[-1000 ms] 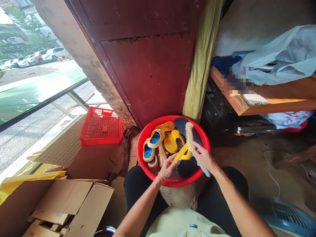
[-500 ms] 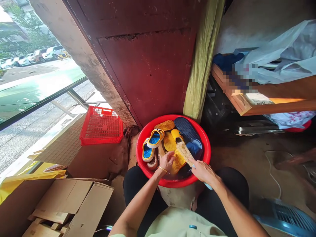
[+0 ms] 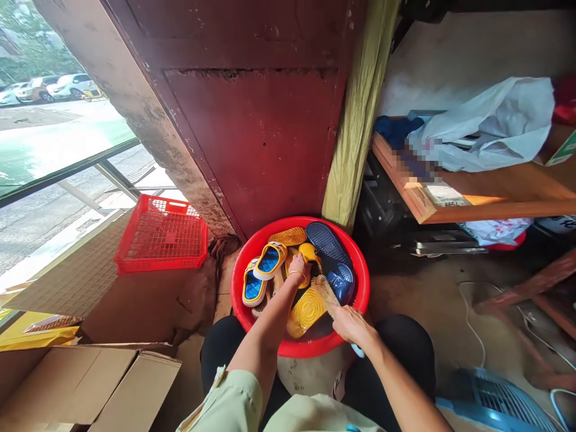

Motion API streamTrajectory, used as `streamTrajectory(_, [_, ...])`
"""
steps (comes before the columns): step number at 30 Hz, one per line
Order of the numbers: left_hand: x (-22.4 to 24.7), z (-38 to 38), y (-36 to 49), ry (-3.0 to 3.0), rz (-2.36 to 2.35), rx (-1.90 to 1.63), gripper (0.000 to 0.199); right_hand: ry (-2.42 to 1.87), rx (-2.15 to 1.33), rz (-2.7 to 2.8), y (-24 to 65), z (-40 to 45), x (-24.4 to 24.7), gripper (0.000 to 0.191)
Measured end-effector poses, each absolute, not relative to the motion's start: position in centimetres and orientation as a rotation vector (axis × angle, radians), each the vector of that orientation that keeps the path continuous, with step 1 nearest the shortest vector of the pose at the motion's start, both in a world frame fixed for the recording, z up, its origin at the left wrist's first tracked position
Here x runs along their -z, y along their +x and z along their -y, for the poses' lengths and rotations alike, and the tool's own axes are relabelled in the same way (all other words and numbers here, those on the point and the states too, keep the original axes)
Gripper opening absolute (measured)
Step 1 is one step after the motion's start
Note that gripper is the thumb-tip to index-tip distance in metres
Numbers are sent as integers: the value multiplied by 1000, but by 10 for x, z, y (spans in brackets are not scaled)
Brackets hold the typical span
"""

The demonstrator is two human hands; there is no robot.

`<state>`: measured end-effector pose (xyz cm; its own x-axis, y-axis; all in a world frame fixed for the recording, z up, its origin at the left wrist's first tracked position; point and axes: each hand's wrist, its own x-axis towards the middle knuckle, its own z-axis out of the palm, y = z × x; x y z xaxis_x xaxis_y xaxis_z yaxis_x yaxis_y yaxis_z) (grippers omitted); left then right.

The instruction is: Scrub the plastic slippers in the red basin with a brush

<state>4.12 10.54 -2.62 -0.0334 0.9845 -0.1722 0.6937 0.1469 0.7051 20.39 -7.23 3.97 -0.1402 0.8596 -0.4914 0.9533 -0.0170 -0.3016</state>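
Note:
A red plastic basin (image 3: 360, 258) between my knees holds water and several slippers. My left hand (image 3: 297, 267) reaches into its middle, fingers closed on the edge of a yellow slipper (image 3: 310, 253); the fingertips are partly hidden. In my right hand (image 3: 353, 325) is a scrubbing brush (image 3: 324, 290) with pale bristles and a light blue handle end. The brush head is beside a yellow slipper sole (image 3: 308, 309). Blue-lined yellow clogs (image 3: 270, 260) lie at the left, a navy slipper (image 3: 329, 243) at the back, and a shiny blue slipper (image 3: 342, 282) at the right.
A red crate (image 3: 162, 234) and an opened cardboard box (image 3: 67, 384) stand at the left. Behind the basin is a dark red door (image 3: 252, 150). To the right are a wooden table (image 3: 495, 207), a blue fan (image 3: 499, 402) and a white cable (image 3: 472, 324) on the floor.
My left hand has moved forward from above the yellow sole to the yellow slipper. The brush in my right hand has shifted slightly off the sole. The view has turned a little right.

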Motion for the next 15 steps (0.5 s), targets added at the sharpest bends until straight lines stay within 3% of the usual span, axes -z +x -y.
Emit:
streamTrajectory(4, [28, -122, 47, 1678, -1882, -420, 61, 1944, 895, -2108, 205, 76, -32, 66])
streamTrajectory(10, [38, -136, 54, 1680, -1957, -370, 28, 1979, 947, -2140, 207, 85, -14, 69])
streamTrajectory(15, [43, -126, 42, 1738, -1954, -384, 32, 2029, 887, -2104, 201, 86, -1, 69])
